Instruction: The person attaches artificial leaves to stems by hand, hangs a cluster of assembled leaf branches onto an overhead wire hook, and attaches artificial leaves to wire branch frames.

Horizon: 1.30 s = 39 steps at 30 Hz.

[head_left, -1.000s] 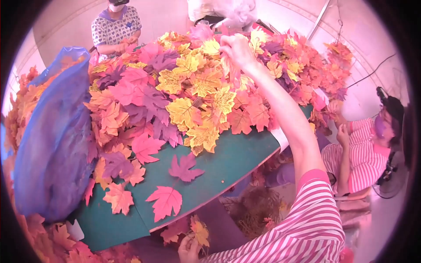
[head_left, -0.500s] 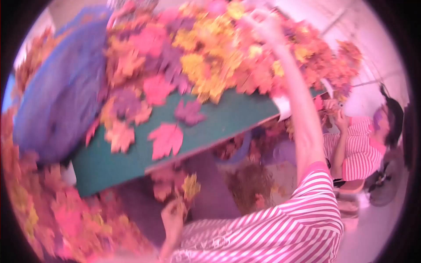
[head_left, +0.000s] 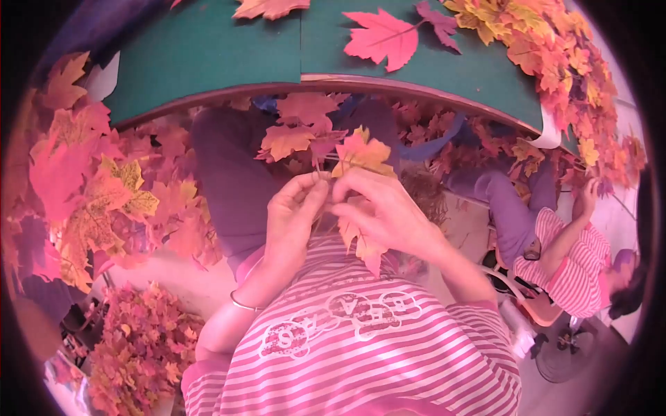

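In front of my chest, my left hand point(head_left: 295, 211) pinches the thin stems of a small bunch of artificial maple leaves point(head_left: 305, 114), pink and orange, fanning out above the fingers. Close beside it, my right hand point(head_left: 385, 208) has its thumb and fingers pressed together around the stem area. A yellow-orange maple leaf point(head_left: 362, 152) stands up behind the right fingers, and another orange leaf point(head_left: 361, 246) hangs below them. The fingertips of both hands nearly meet at the stems. Exactly which stem each finger grips is partly hidden.
A green table point(head_left: 229, 52) with a curved edge lies ahead, bearing a pink leaf point(head_left: 385, 38) and a leaf heap point(head_left: 576, 62) at right. More leaves point(head_left: 97, 187) pile at left, with a floor heap point(head_left: 142, 340) below. A co-worker in a striped shirt point(head_left: 576, 256) sits at right.
My right hand has come back from the leaf heap on the table to meet my left hand at the bunch. The view has swung downward, toward my lap.
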Tool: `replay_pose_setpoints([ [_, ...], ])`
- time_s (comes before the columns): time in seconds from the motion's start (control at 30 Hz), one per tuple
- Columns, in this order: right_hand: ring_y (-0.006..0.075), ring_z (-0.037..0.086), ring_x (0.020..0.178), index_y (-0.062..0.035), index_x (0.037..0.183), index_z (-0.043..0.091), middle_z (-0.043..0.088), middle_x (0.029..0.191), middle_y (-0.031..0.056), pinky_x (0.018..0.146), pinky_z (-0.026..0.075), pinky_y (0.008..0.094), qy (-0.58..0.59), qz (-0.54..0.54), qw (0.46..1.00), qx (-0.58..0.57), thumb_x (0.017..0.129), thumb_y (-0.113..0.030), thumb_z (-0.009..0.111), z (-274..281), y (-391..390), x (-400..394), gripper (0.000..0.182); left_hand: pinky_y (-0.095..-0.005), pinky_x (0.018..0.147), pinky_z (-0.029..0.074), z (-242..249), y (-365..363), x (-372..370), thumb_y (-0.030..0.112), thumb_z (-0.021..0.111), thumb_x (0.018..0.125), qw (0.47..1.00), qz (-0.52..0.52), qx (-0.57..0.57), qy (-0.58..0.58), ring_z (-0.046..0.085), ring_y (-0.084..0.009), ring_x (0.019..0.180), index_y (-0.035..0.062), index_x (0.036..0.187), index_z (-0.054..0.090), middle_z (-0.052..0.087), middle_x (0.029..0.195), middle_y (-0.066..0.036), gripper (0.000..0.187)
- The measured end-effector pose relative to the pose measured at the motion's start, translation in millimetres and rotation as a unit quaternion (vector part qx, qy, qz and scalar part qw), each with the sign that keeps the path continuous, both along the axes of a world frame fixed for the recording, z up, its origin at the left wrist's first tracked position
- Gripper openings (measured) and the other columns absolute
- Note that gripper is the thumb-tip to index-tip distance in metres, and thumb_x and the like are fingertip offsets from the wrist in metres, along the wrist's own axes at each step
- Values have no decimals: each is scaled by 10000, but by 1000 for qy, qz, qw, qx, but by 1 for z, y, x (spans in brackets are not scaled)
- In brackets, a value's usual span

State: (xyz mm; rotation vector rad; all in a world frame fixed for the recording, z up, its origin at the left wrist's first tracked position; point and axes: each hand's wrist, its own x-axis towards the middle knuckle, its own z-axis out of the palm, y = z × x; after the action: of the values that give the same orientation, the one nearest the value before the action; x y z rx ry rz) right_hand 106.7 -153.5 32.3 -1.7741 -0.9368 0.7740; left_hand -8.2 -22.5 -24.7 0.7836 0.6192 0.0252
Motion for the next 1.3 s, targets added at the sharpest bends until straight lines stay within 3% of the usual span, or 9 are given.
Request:
replay_pose_setpoints([
  [0.07,350,632,841,13,958,569,620,888,153,737,502,377,8,-56,998,-6,841,-46,685,-12,-6,-14,175,-214,785,527,1,3,-6,150,609,994,997,5,-73,11,636,-80,884,18,1178,613,668,1021,-50,226],
  [0.1,274,666,823,24,983,571,638,883,140,743,521,331,-2,-64,998,3,846,-20,697,-14,-7,-18,191,-220,790,524,4,3,-6,162,611,993,993,12,-119,-3,633,-86,889,31,1178,613,661,1015,-39,227],
  [0.23,108,663,827,40,972,598,681,910,86,778,547,263,170,-237,956,40,856,26,715,-23,1,-46,165,-235,834,512,-1,8,-11,158,606,995,983,20,-178,-36,626,-88,932,36,1189,608,659,1031,-29,229],
  [0.4,128,683,856,47,969,641,679,920,80,781,547,259,187,-284,939,55,855,49,704,-19,6,-54,130,-254,865,507,7,5,-12,150,604,993,980,39,-192,-31,633,-102,960,32,1204,600,658,1042,-32,241],
  [0.5,134,687,865,55,964,649,674,922,83,780,546,257,195,-292,935,53,853,54,703,-20,2,-51,124,-238,927,533,5,2,-11,49,566,986,972,48,-226,-52,644,-126,1005,5,1250,563,637,1128,-85,268],
  [0.8,146,693,820,68,914,656,662,899,86,733,549,253,188,-272,942,64,846,68,693,-17,-4,-43,77,-254,898,553,-4,1,-12,-98,440,947,971,-12,-220,-90,653,-141,976,-24,1230,560,638,1126,-91,316],
  [0.9,151,691,787,81,883,651,659,874,98,691,550,250,156,-234,958,53,826,81,694,-17,-8,-36,71,-251,879,557,6,-2,-10,-132,415,911,976,-10,-214,-33,652,-135,973,-23,1243,551,635,1123,-87,375],
  [1.1,156,668,713,70,853,651,648,810,108,634,541,267,49,-180,982,23,794,75,708,-24,-17,-28,83,-238,769,541,-11,-9,-13,-74,454,948,961,-39,-274,-27,632,-123,895,2,1246,556,622,1153,-75,324],
  [1.3,168,683,743,53,908,670,684,870,113,651,551,275,19,-149,987,56,794,44,726,-37,-18,-22,127,-239,751,540,-11,-3,-14,130,559,1011,942,-44,-332,-15,623,-102,897,45,1217,593,643,1039,-39,225],
])
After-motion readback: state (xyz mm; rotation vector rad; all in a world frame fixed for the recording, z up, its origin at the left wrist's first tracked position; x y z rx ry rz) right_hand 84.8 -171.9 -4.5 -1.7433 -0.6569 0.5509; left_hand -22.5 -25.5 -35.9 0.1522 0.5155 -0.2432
